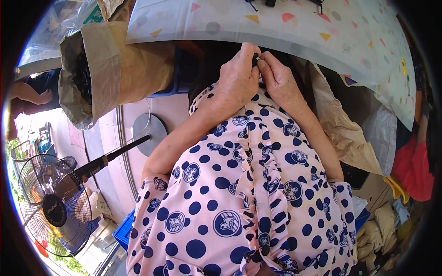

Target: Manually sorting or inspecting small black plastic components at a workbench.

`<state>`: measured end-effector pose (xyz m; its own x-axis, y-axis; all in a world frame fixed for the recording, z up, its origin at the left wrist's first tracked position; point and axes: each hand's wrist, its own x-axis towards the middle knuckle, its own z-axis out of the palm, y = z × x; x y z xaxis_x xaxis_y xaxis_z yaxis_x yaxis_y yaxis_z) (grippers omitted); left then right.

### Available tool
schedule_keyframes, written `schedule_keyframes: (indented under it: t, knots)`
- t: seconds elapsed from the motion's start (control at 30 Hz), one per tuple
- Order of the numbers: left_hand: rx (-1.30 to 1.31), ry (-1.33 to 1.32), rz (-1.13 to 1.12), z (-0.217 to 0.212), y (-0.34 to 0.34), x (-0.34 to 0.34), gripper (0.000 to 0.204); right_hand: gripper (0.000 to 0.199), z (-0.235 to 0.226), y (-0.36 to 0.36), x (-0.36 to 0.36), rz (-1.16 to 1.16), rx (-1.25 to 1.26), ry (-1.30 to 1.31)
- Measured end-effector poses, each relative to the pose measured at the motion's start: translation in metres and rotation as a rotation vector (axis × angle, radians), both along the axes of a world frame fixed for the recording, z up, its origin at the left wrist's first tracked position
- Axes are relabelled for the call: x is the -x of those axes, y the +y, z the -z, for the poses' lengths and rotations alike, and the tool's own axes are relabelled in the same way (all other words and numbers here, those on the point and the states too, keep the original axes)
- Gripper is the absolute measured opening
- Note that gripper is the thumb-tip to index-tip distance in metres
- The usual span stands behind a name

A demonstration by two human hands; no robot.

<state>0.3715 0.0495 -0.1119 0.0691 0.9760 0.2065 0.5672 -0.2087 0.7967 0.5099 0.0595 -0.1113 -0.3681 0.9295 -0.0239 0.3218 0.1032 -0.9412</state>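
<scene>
My left hand (238,78) and my right hand (276,79) meet in front of my chest, just below the edge of a table covered with a white cloth with coloured triangles (285,32). Together the fingertips pinch a small dark part (256,58). Most of this part is hidden by the fingers, so its shape cannot be made out. Both forearms rise from my pink, navy-dotted garment (239,202).
A brown paper sack (106,69) holding dark pieces stands at the left. A pedestal fan (55,207) stands at the lower left with its round base (149,133) on the floor. Crumpled brown paper (345,133) and a blue crate (124,230) lie nearby. Another person's arm (32,94) shows at far left.
</scene>
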Motion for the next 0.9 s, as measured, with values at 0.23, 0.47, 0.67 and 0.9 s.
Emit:
schedule_keyframes:
  t: [0.23,0.47,0.67,0.9]
  knots:
    - [0.110,-0.095,-0.007,-0.001,-0.001,0.004,0.026,0.017,0.005,0.001,0.001,0.017,0.065,0.051]
    - [0.270,-0.177,0.029,-0.006,0.000,0.010,0.027,0.020,-0.001,0.001,0.001,-0.049,0.055,0.019]
    - [0.175,-0.061,0.021,-0.006,0.000,0.008,0.028,0.019,-0.004,0.002,0.006,-0.024,0.098,0.008]
    - [0.094,0.031,0.002,-0.007,0.004,0.005,0.030,0.017,0.010,0.005,0.008,0.051,0.019,0.076]
